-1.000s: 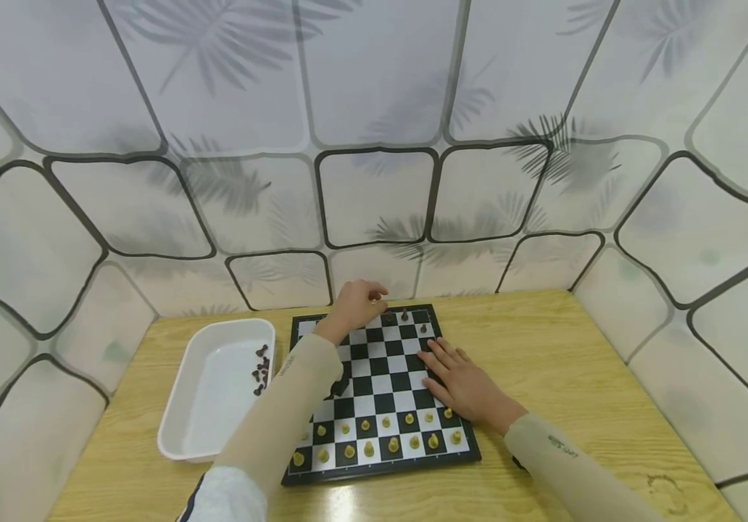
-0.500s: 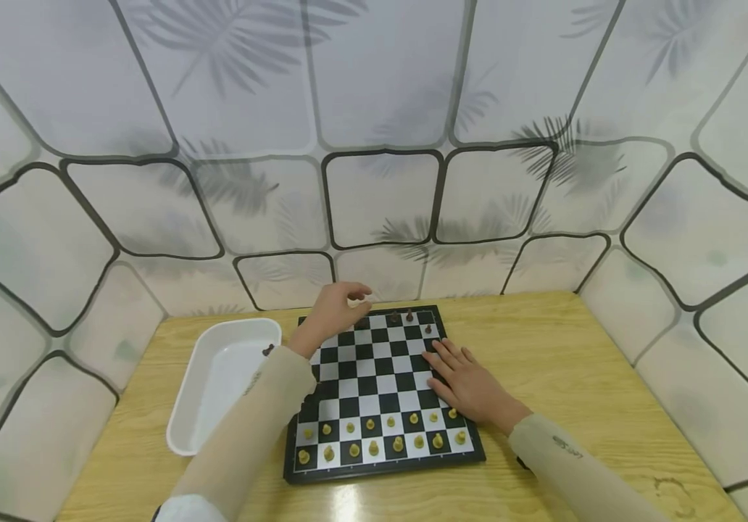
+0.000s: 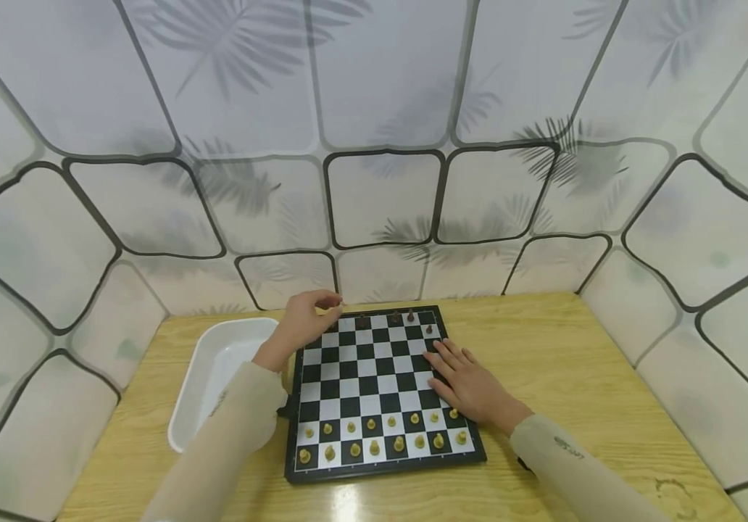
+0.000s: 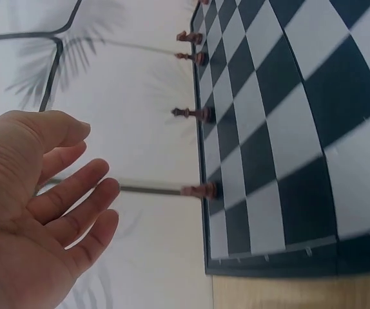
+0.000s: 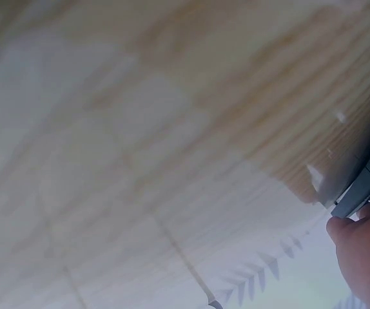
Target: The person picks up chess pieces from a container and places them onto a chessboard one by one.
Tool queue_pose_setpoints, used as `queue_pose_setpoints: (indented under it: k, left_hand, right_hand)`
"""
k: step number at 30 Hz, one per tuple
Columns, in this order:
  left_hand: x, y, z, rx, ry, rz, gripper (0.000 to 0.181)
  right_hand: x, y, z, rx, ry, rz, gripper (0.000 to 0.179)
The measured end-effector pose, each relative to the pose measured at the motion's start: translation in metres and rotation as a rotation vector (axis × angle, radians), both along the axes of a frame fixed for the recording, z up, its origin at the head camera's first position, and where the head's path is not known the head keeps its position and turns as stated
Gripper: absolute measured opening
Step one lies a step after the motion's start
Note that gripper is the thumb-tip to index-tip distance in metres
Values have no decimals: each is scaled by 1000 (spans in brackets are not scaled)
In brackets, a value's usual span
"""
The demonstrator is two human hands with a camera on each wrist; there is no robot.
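My left hand (image 3: 305, 319) hovers over the far left corner of the chessboard (image 3: 369, 370). In the left wrist view its fingers are loosely bent, with nothing between them. A dark brown chess piece (image 4: 201, 190) stands nearest to it on the back row, and another brown piece with a pointed top (image 4: 191, 114) stands farther along. My right hand (image 3: 472, 380) lies over the board's right edge, fingers spread. The right wrist view catches part of that hand (image 5: 369, 257) against the dark board rim (image 5: 365, 187).
Yellow chess pieces (image 3: 374, 448) fill the two near rows. A small brown piece (image 3: 429, 330) stands near the far right corner. Left of the board sits a white tray (image 3: 181, 406), partly hidden by my left forearm. A patterned wall rises behind the wooden table (image 3: 543, 341).
My left hand has moved left along the board's far edge, uncovering brown pieces on the back row. Its forearm now hides the brown pieces seen in the tray earlier. My right hand stays put.
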State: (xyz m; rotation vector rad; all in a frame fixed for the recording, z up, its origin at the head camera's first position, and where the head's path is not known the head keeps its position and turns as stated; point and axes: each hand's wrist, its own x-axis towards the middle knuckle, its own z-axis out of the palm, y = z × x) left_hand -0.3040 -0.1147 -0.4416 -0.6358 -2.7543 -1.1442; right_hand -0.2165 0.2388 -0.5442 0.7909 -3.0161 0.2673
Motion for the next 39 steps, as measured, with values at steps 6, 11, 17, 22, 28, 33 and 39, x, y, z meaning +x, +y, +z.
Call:
queue_pose_setpoints:
  k: [6, 11, 17, 22, 28, 33, 39]
  left_hand:
    - [8, -21, -3, -5, -9, 43, 32]
    - [14, -40, -5, -4, -14, 86, 31]
    - [16, -62, -10, -4, -29, 125, 28]
    - [17, -78, -14, -4, -29, 150, 27]
    - [16, -95, -23, -23, -24, 198, 25]
    - [15, -105, -31, -40, -41, 226, 25]
    - [15, -112, -41, -45, -64, 257, 25]
  right_hand:
    - [1, 1, 0, -6, -3, 1, 63]
    - [1, 1, -1, -2, -3, 1, 63]
    - [2, 1, -2, -9, -14, -10, 63]
    - [2, 1, -2, -23, -8, -9, 63]
    - [1, -1, 0, -19, 0, -1, 63]
    - [0, -1, 0, -3, -2, -1, 63]
    - [-1, 0, -1, -10, -10, 1, 63]
